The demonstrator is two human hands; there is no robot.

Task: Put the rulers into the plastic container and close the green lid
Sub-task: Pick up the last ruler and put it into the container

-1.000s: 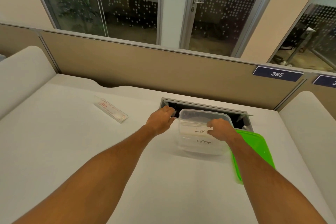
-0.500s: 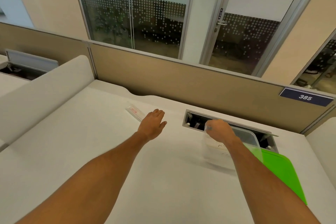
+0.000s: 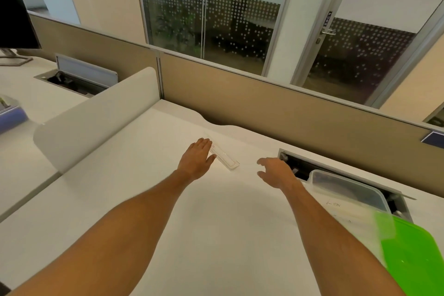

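A clear plastic ruler (image 3: 227, 160) lies on the white desk near the back. My left hand (image 3: 197, 158) is flat and open over its left end, fingers spread, not gripping. My right hand (image 3: 276, 172) hovers open just right of the ruler, holding nothing. The clear plastic container (image 3: 346, 196) with handwriting on its side stands at the right, behind my right forearm. The green lid (image 3: 413, 255) lies on the desk to the container's right, partly under it in view.
An open cable tray slot (image 3: 298, 167) is cut into the desk behind the container. A beige partition (image 3: 264, 108) runs along the back. A white divider (image 3: 96, 113) bounds the left side, with a neighbouring desk and a monitor (image 3: 16, 19) beyond.
My right hand has let go of the container and moved left toward the ruler. My left hand has reached farther onto the ruler. The view has swung left.
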